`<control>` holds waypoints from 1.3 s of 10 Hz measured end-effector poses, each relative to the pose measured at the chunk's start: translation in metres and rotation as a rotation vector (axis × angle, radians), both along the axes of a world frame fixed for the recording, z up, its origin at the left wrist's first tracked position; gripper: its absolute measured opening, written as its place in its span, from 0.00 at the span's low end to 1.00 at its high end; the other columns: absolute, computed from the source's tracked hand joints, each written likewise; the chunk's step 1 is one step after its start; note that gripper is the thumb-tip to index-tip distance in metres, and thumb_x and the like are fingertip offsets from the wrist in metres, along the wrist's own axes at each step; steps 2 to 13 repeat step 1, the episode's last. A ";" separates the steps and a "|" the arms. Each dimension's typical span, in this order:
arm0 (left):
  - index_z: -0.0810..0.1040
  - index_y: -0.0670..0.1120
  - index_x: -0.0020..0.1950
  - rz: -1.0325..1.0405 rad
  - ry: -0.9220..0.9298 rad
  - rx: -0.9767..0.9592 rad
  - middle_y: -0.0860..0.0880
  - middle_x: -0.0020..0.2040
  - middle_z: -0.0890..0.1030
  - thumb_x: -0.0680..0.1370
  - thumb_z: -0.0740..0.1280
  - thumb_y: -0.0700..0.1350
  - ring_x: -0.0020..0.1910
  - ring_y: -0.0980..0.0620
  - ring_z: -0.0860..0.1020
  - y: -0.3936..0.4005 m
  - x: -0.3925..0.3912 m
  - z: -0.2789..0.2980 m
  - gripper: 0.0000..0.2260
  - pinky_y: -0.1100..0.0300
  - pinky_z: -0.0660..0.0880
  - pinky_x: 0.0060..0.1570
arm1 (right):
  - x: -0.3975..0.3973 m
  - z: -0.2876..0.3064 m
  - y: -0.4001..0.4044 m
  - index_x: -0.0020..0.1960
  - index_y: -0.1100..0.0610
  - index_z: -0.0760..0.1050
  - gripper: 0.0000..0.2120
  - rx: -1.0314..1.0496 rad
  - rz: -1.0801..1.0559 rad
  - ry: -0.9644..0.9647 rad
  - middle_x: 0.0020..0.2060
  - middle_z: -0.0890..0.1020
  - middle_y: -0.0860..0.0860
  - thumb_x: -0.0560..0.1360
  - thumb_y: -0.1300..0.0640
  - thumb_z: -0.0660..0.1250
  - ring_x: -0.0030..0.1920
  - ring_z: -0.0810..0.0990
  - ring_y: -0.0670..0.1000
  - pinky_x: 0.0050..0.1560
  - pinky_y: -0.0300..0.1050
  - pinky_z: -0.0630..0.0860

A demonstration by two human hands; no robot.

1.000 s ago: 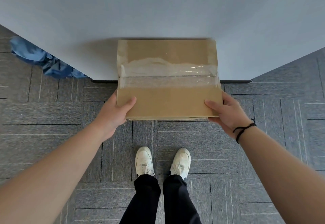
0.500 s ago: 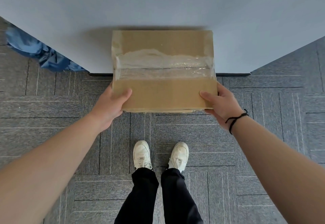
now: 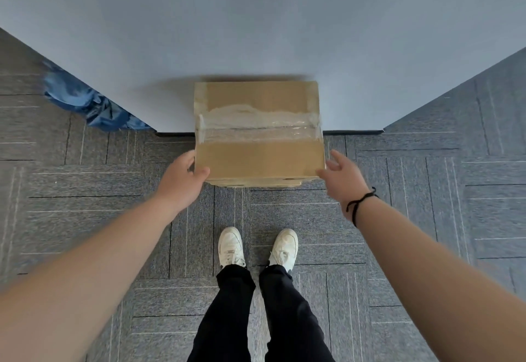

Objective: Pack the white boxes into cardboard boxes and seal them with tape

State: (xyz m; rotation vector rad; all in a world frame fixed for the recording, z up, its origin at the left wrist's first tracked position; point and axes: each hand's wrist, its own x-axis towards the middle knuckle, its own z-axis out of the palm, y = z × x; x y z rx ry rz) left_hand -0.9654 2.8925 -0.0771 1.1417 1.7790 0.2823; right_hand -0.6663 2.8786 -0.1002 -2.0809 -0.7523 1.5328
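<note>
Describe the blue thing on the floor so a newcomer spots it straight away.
Start at the pale wall ahead and follow its base leftwards to the grey carpet. The crumpled blue cloth lies there, left of the taped cardboard box. It is the only blue, soft thing.

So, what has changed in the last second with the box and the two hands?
The right hand let go of the taped cardboard box and now spreads open beside it. The box went lower, toward the wall. The left hand still grips its corner; the blue cloth stayed.
</note>
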 end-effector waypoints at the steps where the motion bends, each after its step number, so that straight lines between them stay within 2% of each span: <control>1: 0.65 0.48 0.79 -0.003 -0.018 0.044 0.48 0.78 0.67 0.84 0.63 0.43 0.75 0.47 0.68 -0.012 0.005 0.048 0.22 0.52 0.64 0.72 | -0.005 0.052 -0.016 0.81 0.51 0.56 0.32 0.004 0.017 0.001 0.75 0.69 0.52 0.80 0.61 0.65 0.47 0.77 0.41 0.37 0.37 0.75; 13: 0.65 0.48 0.79 -0.003 -0.018 0.044 0.48 0.78 0.67 0.84 0.63 0.43 0.75 0.47 0.68 -0.012 0.005 0.048 0.22 0.52 0.64 0.72 | -0.005 0.052 -0.016 0.81 0.51 0.56 0.32 0.004 0.017 0.001 0.75 0.69 0.52 0.80 0.61 0.65 0.47 0.77 0.41 0.37 0.37 0.75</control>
